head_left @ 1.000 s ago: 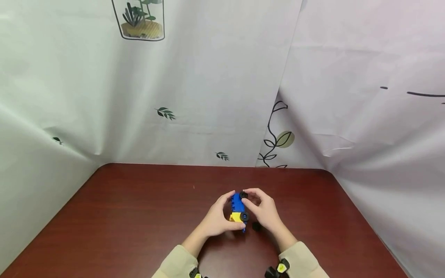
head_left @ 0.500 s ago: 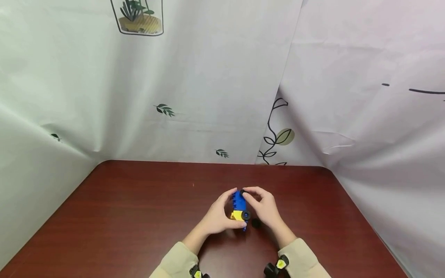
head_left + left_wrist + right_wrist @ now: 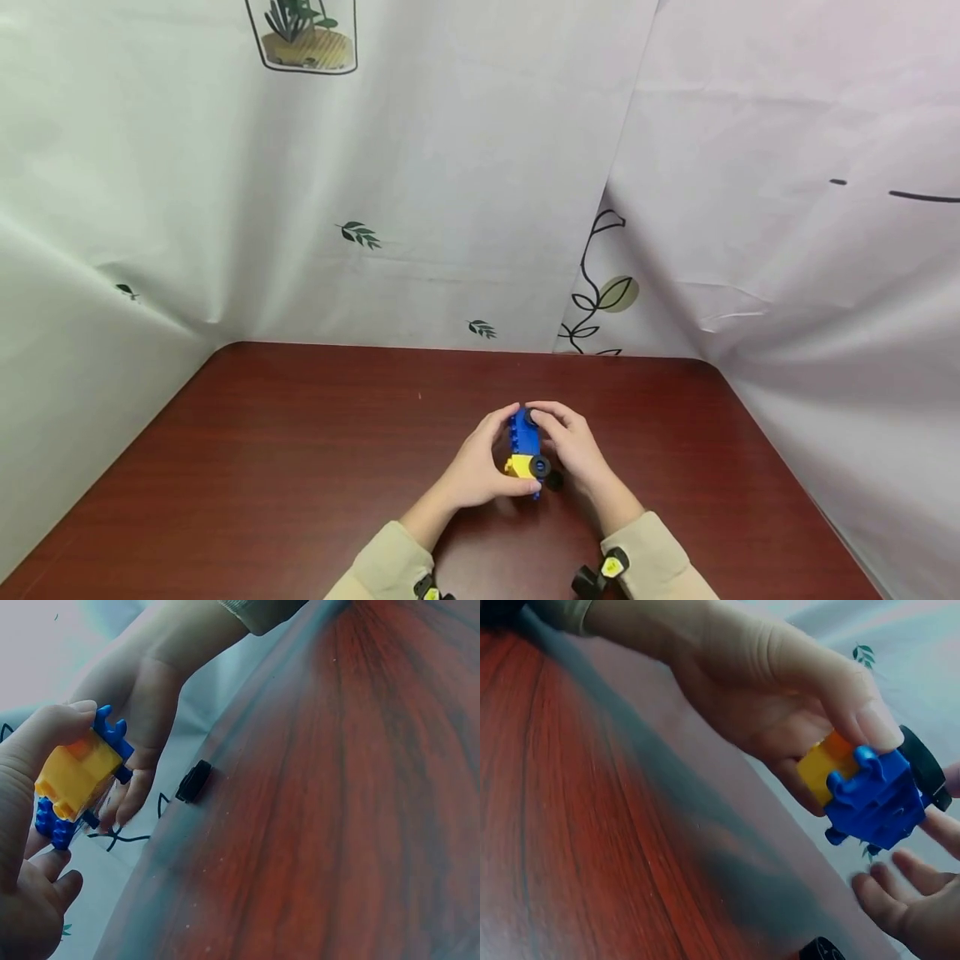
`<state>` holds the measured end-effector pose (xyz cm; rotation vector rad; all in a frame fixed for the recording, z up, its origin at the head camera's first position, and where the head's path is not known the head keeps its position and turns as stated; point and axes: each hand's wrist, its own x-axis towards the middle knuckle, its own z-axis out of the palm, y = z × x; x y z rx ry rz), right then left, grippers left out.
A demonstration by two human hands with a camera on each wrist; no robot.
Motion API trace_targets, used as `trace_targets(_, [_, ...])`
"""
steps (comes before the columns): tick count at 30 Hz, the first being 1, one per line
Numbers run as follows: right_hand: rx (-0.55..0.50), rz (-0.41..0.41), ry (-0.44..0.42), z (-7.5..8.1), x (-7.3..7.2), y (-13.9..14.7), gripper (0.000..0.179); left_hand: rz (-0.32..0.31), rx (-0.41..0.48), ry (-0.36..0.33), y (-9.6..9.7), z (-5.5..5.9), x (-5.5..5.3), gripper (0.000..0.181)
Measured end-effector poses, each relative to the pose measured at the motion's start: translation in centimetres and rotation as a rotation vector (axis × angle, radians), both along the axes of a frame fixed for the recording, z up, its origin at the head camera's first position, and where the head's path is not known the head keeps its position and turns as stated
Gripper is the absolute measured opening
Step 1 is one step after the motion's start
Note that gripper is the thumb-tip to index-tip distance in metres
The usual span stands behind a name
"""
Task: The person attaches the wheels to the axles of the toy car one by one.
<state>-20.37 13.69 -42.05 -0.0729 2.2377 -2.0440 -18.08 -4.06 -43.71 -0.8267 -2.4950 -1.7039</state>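
A small blue and yellow toy car (image 3: 524,442) built of bricks is tipped on its side above the table. My left hand (image 3: 474,468) grips it lengthwise, thumb at the near blue end and fingertips at the far end. The thumb presses beside the yellow brick (image 3: 79,776), close to the blue hooks (image 3: 866,776). A black wheel (image 3: 539,467) sits on the car's near right side. My right hand (image 3: 577,454) pinches another black wheel (image 3: 530,417) at the far end, partly hidden by its fingers. In the right wrist view, my right hand (image 3: 930,907) is cut off by the frame edge.
One loose black wheel (image 3: 194,781) lies on the dark red wooden table (image 3: 300,467), right beside the hands. Behind the table's far edge hangs a white printed cloth (image 3: 420,167). A camera (image 3: 600,575) is strapped at the right wrist.
Both hands and the car have shifted slightly to the right in the head view, so the car now sits nearer the loose wheel. The right hand's fingers stay on the far wheel.
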Motion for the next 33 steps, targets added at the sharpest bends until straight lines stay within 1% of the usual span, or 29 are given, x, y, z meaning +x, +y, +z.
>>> trace_targets(2, [-0.055,0.033,-0.065,-0.07,0.07,-0.05,0.038,0.001,0.003,0.003,0.09,-0.14,0.10,0.098])
trace_targets(5, [-0.108,0.060,-0.133,-0.15,0.13,-0.14,0.040,0.004,0.000,-0.001,0.21,-0.37,0.23,0.100])
trace_targets(9, [-0.152,0.069,-0.158,-0.22,0.06,-0.33,0.042,0.014,-0.016,-0.012,0.32,-0.59,0.21,0.102])
trace_targets(14, [-0.175,0.045,-0.161,-0.31,-0.05,-0.48,0.039,0.026,-0.039,-0.029,0.27,-0.68,0.05,0.102])
trace_targets(18, [-0.182,0.030,-0.144,-0.22,-0.14,-0.61,0.035,0.038,-0.040,-0.022,0.21,-0.65,-0.14,0.101])
trace_targets(22, [-0.171,0.023,-0.128,-0.05,-0.18,-0.66,0.035,0.036,-0.037,-0.017,0.26,-0.64,-0.29,0.100])
trace_targets(24, [-0.167,0.019,-0.134,0.03,-0.12,-0.66,0.034,0.031,-0.042,-0.021,0.28,-0.63,-0.27,0.100])
trace_targets(28, [-0.157,0.019,-0.145,0.17,-0.05,-0.61,0.035,0.027,-0.043,-0.025,0.26,-0.39,-0.23,0.098])
trace_targets(33, [-0.192,0.051,-0.144,0.35,-0.13,-0.49,0.039,0.031,-0.004,-0.010,0.26,0.13,-0.32,0.095])
